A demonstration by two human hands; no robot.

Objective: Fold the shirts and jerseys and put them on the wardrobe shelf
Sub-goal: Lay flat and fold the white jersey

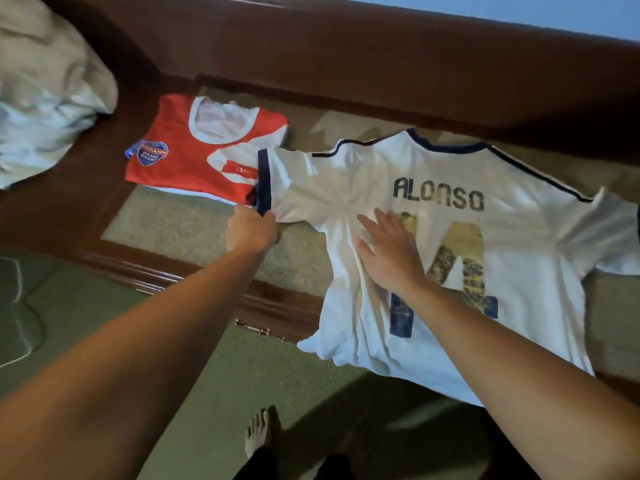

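While flat, soft white jersey (433,244) wrinkles.

Left hand (251,230) pinches the white jersey (433,237) sleeve; right hand (389,251) presses its back flat.

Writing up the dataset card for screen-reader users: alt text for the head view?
A white jersey printed ALONSO lies back-up on a wooden table; the left hand grips its navy-cuffed sleeve while the right hand presses flat on it. A folded red jersey lies beside it.
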